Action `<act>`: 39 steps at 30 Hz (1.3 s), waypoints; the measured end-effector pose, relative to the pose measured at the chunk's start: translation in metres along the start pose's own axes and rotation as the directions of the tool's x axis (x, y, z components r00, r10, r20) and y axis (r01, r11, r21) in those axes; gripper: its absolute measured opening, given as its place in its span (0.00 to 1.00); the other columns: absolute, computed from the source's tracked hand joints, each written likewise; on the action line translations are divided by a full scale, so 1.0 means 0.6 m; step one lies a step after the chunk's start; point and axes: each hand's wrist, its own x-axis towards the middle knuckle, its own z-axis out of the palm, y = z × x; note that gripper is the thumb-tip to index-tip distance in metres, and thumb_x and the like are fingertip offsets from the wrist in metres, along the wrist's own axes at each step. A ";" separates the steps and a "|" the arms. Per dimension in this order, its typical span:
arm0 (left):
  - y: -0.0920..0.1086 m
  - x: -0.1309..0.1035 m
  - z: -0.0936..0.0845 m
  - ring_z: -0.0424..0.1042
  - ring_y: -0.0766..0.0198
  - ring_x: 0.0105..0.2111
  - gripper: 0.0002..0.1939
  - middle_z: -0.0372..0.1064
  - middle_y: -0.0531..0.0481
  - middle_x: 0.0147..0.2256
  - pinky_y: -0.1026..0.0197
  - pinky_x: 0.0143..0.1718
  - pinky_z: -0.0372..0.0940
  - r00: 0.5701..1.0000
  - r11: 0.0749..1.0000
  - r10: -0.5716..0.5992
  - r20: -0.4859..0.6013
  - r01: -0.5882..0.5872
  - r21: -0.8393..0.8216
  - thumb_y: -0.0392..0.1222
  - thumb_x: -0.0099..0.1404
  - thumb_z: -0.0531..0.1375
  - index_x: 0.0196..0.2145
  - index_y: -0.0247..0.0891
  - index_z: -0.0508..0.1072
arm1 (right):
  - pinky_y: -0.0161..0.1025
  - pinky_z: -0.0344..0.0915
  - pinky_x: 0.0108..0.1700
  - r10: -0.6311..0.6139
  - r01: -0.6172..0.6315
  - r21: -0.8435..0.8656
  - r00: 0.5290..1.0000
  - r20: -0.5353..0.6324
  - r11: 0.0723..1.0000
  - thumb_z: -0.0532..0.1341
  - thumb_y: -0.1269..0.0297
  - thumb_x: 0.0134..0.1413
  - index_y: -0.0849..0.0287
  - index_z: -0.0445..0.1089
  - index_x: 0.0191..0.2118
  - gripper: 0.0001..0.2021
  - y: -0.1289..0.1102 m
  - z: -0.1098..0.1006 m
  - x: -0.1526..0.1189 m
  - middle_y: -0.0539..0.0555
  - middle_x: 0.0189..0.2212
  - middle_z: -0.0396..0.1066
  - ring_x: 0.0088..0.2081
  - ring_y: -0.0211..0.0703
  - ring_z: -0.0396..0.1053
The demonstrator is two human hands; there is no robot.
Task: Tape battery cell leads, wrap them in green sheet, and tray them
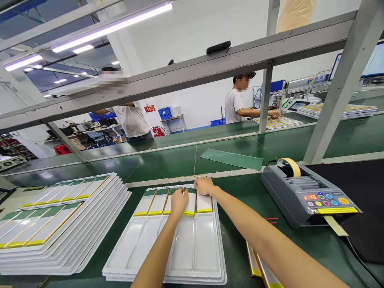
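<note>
Flat panel (pixel 191 205), white with a yellow strip at the near end, lying in the far row of the white tray (pixel 205 236), second from the right along that row, seemingly a little askew. Left hand (pixel 179 202) over the tray's far row, at the left side of that panel, with fingers bent and bunched close together, apparently touching; cannot tell a firm pinch from a light press, for want of a clear view of the fingertips. Right hand (pixel 204 186) at the tray's far edge, by the far end of the rightmost panel (pixel 204 203), with fingers curled well in; cannot tell any hold from this side.

Probably light and thin, fairly stiff along its length, yet fragile under a twist or a hard squeeze. Likely slippery on the smooth white face. Best taken by the two long edges, close to one end, with little pressure on the middle.

Left of the tray, stacked trays (pixel 99 220) with similar panels on top. Right of the tray, loose panels (pixel 253 262) and, farther off, a tape dispenser (pixel 300 196).
</note>
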 end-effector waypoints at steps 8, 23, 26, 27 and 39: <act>0.006 -0.007 0.012 0.69 0.57 0.45 0.16 0.67 0.44 0.47 0.47 0.46 0.65 0.995 0.997 0.006 -0.104 0.003 0.081 0.46 0.66 0.56 0.47 0.35 0.68 | 0.48 0.68 0.45 -0.007 0.006 0.013 0.999 0.044 1.000 0.57 0.61 0.62 0.61 0.66 0.49 0.13 0.002 -0.008 0.005 0.56 0.47 0.67 0.44 0.45 0.68; -0.016 -0.055 0.005 0.63 0.51 0.55 0.23 0.52 0.35 0.61 0.53 0.53 0.61 0.958 0.961 0.276 -0.076 -0.272 0.059 0.50 0.65 0.53 0.53 0.33 0.65 | 0.48 0.68 0.45 0.001 0.000 0.058 1.000 -0.012 0.998 0.58 0.61 0.61 0.61 0.66 0.49 0.13 0.000 -0.007 -0.006 0.57 0.47 0.67 0.44 0.45 0.68; -0.028 -0.079 0.014 0.48 0.51 0.64 0.30 0.52 0.41 0.63 0.50 0.61 0.50 0.905 0.902 0.424 0.029 -0.425 0.074 0.57 0.64 0.50 0.58 0.37 0.62 | 0.48 0.68 0.45 -0.005 0.006 0.065 1.000 -0.020 0.998 0.58 0.61 0.61 0.61 0.66 0.49 0.13 0.001 -0.004 -0.005 0.56 0.47 0.67 0.44 0.45 0.69; -0.029 -0.083 0.018 0.45 0.52 0.64 0.32 0.50 0.41 0.64 0.49 0.62 0.47 0.893 0.890 0.447 0.045 -0.449 0.082 0.58 0.65 0.48 0.60 0.36 0.59 | 0.48 0.68 0.45 -0.006 0.007 0.068 1.000 -0.024 0.998 0.58 0.61 0.61 0.61 0.66 0.49 0.13 0.002 -0.002 -0.005 0.57 0.47 0.67 0.44 0.45 0.68; -0.026 -0.074 0.047 0.45 0.52 0.64 0.32 0.49 0.38 0.64 0.48 0.63 0.44 0.874 0.853 0.486 -0.009 -0.473 0.222 0.55 0.68 0.40 0.62 0.31 0.54 | 0.50 0.67 0.47 -0.048 0.062 0.111 0.992 -0.119 0.992 0.58 0.61 0.61 0.61 0.65 0.51 0.14 0.002 0.005 -0.018 0.57 0.49 0.66 0.46 0.47 0.68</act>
